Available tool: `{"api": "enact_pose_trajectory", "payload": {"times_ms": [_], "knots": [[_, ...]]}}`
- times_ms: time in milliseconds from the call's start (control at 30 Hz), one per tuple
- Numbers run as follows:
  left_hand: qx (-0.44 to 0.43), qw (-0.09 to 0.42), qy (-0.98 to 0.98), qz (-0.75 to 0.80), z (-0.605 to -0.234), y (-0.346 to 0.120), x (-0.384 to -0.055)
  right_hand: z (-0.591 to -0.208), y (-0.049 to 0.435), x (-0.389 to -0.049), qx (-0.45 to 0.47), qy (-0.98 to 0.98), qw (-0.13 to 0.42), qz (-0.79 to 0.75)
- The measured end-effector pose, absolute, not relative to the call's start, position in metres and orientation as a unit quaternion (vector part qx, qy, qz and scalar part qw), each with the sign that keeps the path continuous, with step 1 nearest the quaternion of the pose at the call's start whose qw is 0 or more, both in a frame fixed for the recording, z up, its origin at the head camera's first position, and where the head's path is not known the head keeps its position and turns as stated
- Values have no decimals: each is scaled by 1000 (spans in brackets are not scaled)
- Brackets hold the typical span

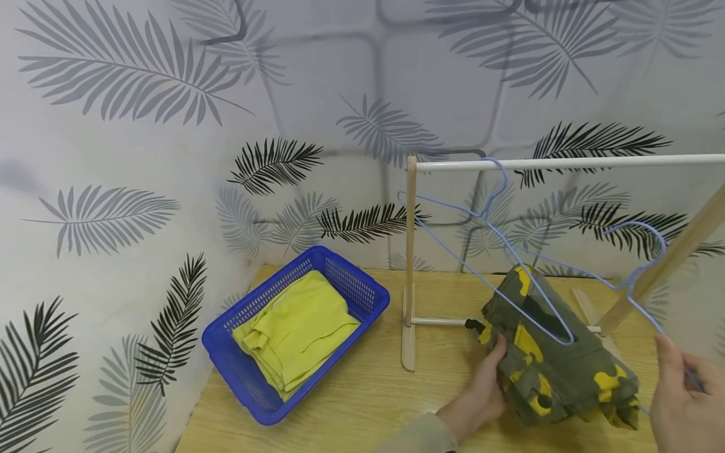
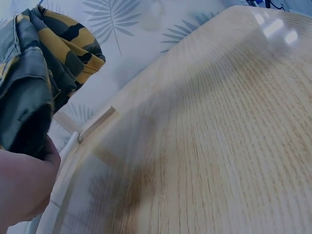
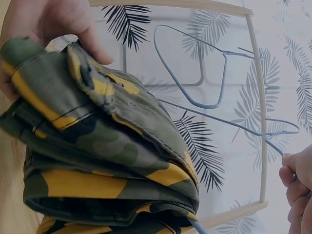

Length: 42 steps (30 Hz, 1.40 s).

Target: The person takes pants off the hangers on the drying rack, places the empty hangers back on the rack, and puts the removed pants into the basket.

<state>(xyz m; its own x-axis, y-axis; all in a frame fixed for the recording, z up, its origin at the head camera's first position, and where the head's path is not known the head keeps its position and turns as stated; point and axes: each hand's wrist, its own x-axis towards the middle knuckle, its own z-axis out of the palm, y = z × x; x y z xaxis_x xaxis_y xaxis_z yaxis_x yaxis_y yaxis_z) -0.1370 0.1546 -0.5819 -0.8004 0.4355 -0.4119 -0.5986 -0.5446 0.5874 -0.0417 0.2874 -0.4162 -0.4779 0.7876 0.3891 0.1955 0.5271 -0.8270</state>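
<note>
A folded garment in green, yellow and black camouflage (image 1: 557, 362) is held above the table at the right of the head view. My left hand (image 1: 478, 393) grips its left edge, with the thumb on top; the right wrist view shows this hand (image 3: 53, 22) at the cloth's upper end. My right hand (image 1: 688, 402) pinches the side wire of a blue hanger (image 1: 630, 288). This hanger runs behind the garment, and a wire end shows beneath the folds in the right wrist view. Another blue hanger (image 1: 484, 216) hangs from the rack's rail, in front of the cloth in the head view.
A wooden rack with a white top rail (image 1: 595, 162) stands on the wood-grain table (image 1: 362, 402). Left of it, a blue plastic basket (image 1: 370, 290) contains folded yellow cloth (image 1: 306, 327). A leaf-patterned wall (image 1: 136, 157) rises behind the table.
</note>
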Motion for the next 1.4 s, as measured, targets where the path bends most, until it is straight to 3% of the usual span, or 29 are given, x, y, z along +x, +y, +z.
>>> {"api": "enact_pose_trajectory", "payload": {"times_ms": [533, 1033, 1400], "knots": [[-83, 325, 354, 873, -568, 142, -138, -423, 288, -44, -305, -757, 418, 400], [-63, 314, 350, 880, -556, 128, -142, -425, 291, -45, -321, -802, 373, 339], [-48, 318, 338, 885, -552, 124, -144, -438, 294, -52, -275, -847, 369, 267]]}}
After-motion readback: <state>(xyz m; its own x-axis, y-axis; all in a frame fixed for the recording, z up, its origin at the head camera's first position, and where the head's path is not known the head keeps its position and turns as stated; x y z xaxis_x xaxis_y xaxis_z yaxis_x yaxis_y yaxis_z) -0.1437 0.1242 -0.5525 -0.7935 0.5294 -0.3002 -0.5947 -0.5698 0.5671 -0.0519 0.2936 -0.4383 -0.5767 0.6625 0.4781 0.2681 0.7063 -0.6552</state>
